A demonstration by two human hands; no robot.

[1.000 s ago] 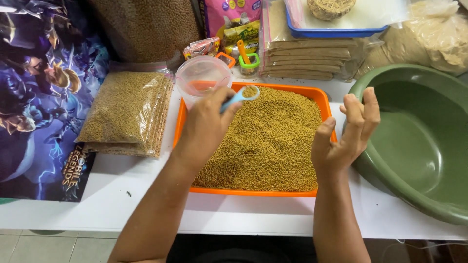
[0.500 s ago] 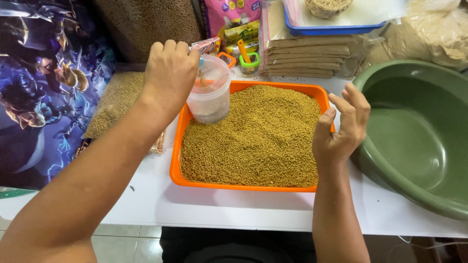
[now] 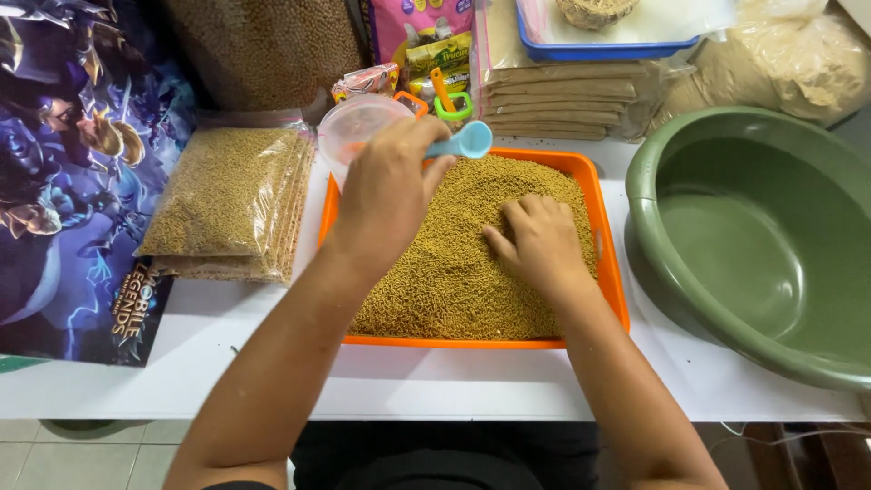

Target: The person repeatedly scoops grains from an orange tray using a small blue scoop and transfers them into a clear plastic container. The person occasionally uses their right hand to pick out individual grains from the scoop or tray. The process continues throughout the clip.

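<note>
The white surface [image 3: 272, 363] carries an orange tray [image 3: 617, 299] full of small brown pellets in the middle. A large green basin [image 3: 753, 236] stands just right of it, clear bags of pellets [image 3: 227, 195] lie left, and a colourful poster [image 3: 63, 181] covers the left end.

Orange tray [image 3: 610, 272], filled with golden-brown pellets [image 3: 454, 272]. Light blue scoop [image 3: 464, 141] in the left hand [image 3: 390, 186]. Clear plastic cup [image 3: 358, 127] with a pinkish tint at the tray's far left corner. Olive green basin [image 3: 753, 236] at the white table's [image 3: 454, 381] right edge. Clear bags of yellow-brown pellets [image 3: 227, 195] left of the tray. Blue and purple poster [image 3: 63, 181] with fantasy figures at the left edge. Pink printed packet [image 3: 422, 32], blue tray [image 3: 617, 45] and beige bagged powder [image 3: 798, 63] along the far edge.
</note>
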